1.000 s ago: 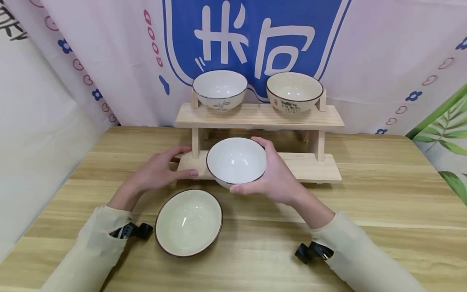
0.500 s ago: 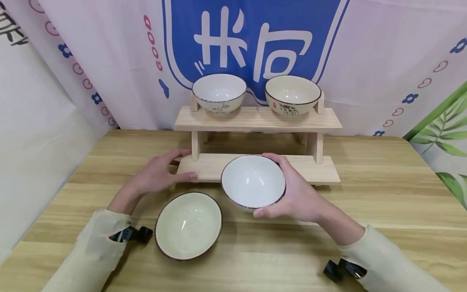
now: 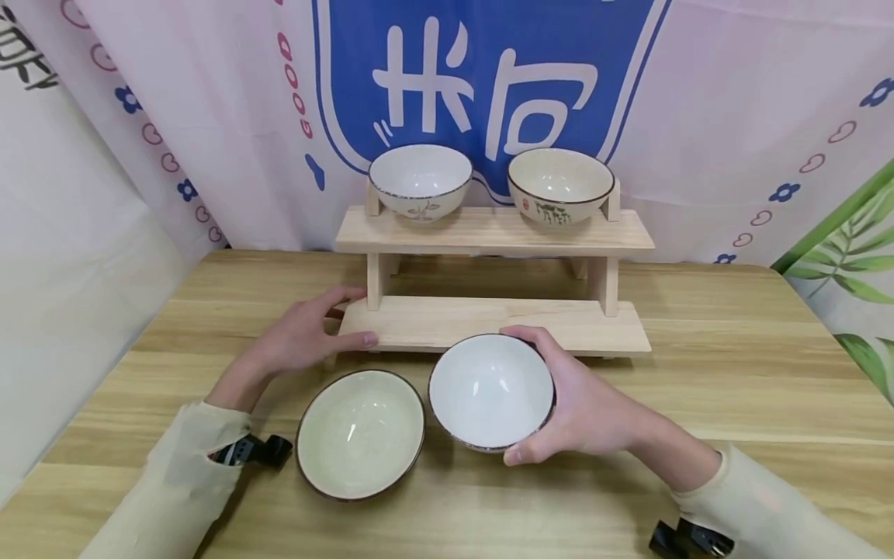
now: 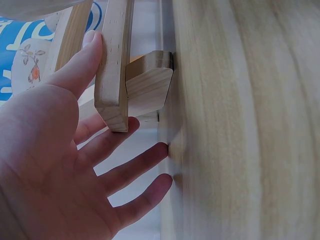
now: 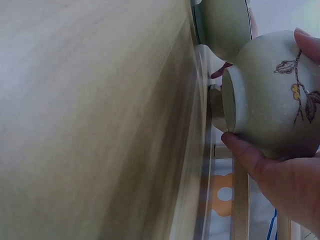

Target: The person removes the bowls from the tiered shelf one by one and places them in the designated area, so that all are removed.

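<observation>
My right hand (image 3: pixel 594 407) grips a white-lined bowl (image 3: pixel 489 392) by its right side, thumb near the front and fingers at the back. In the right wrist view the bowl's foot hangs a little off the table, and a brown branch pattern (image 5: pixel 300 92) shows on its outside. Just left of it a cream bowl (image 3: pixel 359 435) with a dark rim stands on the table. My left hand (image 3: pixel 296 334) holds the left end of the wooden stand's lower board (image 3: pixel 454 322). The left wrist view shows the thumb above that board and fingertips (image 4: pixel 132 125) spread below.
On the stand's upper board (image 3: pixel 492 230) sit a white-lined bowl (image 3: pixel 421 182) at left and a cream bowl (image 3: pixel 561 186) at right. A printed curtain (image 3: pixel 726 140) hangs right behind the table (image 3: pixel 740 373).
My right hand has carried the white-lined bowl from over the lower board toward me and to the right, lowering it beside the cream bowl. My left hand has stayed at the stand.
</observation>
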Action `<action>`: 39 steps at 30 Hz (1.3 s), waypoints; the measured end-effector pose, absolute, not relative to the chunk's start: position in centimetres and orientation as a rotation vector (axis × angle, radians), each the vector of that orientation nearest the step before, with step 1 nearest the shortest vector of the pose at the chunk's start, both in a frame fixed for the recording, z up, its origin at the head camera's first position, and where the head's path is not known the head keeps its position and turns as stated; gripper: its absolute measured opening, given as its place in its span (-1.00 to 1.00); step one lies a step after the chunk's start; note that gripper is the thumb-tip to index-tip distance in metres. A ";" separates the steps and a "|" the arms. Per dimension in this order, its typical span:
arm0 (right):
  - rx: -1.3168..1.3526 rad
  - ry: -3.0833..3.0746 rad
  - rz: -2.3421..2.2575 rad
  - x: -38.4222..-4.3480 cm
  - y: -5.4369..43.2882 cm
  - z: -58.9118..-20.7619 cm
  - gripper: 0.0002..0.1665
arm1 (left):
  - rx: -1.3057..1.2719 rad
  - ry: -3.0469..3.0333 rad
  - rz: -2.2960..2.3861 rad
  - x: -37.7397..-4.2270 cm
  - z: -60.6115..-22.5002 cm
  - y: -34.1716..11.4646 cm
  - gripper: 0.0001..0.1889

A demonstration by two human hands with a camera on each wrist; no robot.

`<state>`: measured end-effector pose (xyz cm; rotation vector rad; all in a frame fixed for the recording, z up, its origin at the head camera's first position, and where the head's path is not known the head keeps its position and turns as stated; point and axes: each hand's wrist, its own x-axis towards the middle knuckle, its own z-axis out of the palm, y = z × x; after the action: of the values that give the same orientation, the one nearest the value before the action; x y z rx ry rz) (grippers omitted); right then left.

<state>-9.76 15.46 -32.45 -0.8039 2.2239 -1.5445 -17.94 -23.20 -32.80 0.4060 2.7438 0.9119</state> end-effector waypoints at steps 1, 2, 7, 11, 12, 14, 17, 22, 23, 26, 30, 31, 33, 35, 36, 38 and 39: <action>-0.804 2.217 -1.542 -9.7 15.5 -32.6 0.39 | 0.405 2.742 0.912 -17.9 -32.8 -23.2 -0.08; -0.805 2.215 -1.537 -9.7 15.5 -32.7 0.39 | 0.403 2.740 0.914 -17.9 -32.9 -23.2 -0.08; -0.795 2.193 -1.520 -9.6 15.6 -33.2 0.38 | 0.405 2.738 0.921 -17.9 -32.9 -23.2 -0.09; -0.795 2.181 -1.502 -9.6 15.6 -33.4 0.38 | 0.414 2.743 0.926 -17.9 -32.8 -23.1 -0.10; -0.799 2.176 -1.496 -9.6 15.6 -33.4 0.37 | 0.414 2.744 0.925 -17.9 -32.8 -23.1 -0.11; -0.804 2.171 -1.487 -9.6 15.6 -33.5 0.37 | 0.418 2.746 0.925 -17.9 -32.8 -23.1 -0.11; -0.817 2.156 -1.479 -9.7 15.6 -33.6 0.36 | 0.414 2.748 0.921 -17.9 -32.8 -23.1 -0.11; -0.843 2.162 -1.433 -9.8 15.8 -33.6 0.37 | 0.416 2.751 0.916 -18.0 -32.9 -23.1 -0.11; -0.847 2.164 -1.421 -9.8 15.9 -33.6 0.37 | 0.418 2.750 0.918 -18.0 -32.9 -23.1 -0.11; -0.860 2.169 -1.390 -9.7 15.8 -33.7 0.39 | 0.417 2.752 0.921 -18.0 -32.9 -23.2 -0.11; -0.869 2.154 -1.387 -9.7 15.7 -33.9 0.40 | 0.414 2.754 0.918 -17.9 -32.8 -23.2 -0.11; -0.870 2.150 -1.389 -9.7 15.7 -33.9 0.40 | 0.410 2.754 0.918 -17.9 -32.8 -23.2 -0.12; -0.870 2.151 -1.389 -9.7 15.7 -33.9 0.40 | 0.405 2.747 0.921 -17.9 -32.8 -23.2 -0.11; -0.870 2.156 -1.383 -9.6 15.7 -33.9 0.40 | 0.403 2.742 0.922 -17.9 -32.9 -23.2 -0.10; -0.869 2.157 -1.379 -9.6 15.8 -33.9 0.40 | 0.402 2.741 0.922 -18.0 -32.9 -23.1 -0.10; -0.865 2.156 -1.374 -9.6 15.8 -33.9 0.40 | 0.402 2.741 0.922 -18.0 -32.9 -23.1 -0.09; -0.859 2.152 -1.372 -9.6 15.8 -33.8 0.41 | 0.404 2.742 0.921 -18.0 -32.9 -23.1 -0.09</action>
<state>-9.56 15.84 -33.82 -0.8595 2.1521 -1.3716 -18.01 -23.12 -32.90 0.4044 2.7418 0.9205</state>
